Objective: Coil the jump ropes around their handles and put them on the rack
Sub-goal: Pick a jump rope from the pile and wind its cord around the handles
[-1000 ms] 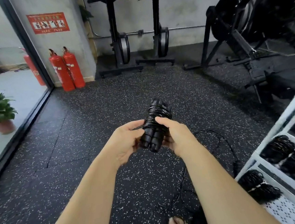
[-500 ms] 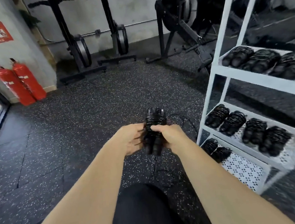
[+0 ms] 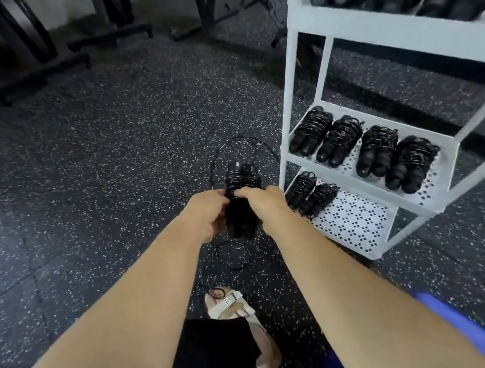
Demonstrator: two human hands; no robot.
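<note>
I am holding the rope (image 3: 242, 179) out in front of me over the floor (image 3: 102, 166), just left of the rack (image 3: 292, 91). Its long axis is running away from me, the coiled end pointing far and the handle butts pointing back at me. My left hand (image 3: 206, 216) and right hand (image 3: 262, 204) are both gripping its middle, fingers curled round it. Loose cord (image 3: 237, 138) is looping beside it. 4 bundles (image 3: 379, 151) are lying on the rack's middle shelf and 2 are lying on the bottom one.

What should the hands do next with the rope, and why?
Probably wind one more turn round the handles: the left hand and right hand grip them, but loose rope lies looped on the floor, so it seems not ready for the rack.
</note>
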